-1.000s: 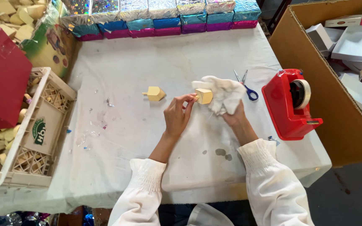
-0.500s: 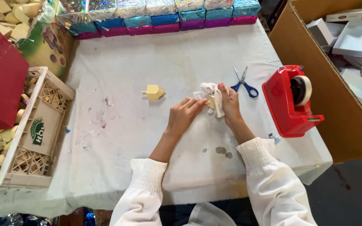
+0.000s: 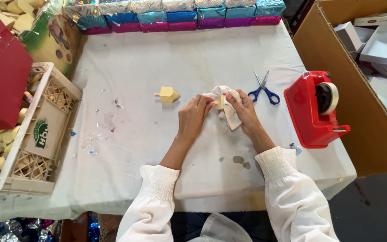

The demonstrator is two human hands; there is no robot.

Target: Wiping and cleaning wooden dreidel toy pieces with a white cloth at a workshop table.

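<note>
Both hands closer around cloth

Scissors and tape dispenser crowd the right.

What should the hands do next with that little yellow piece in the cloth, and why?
Probably keep folding the white cloth over the yellow piece. The left hand and right hand both pinch it, yet part of the piece shows uncovered between the fingertips.
</note>
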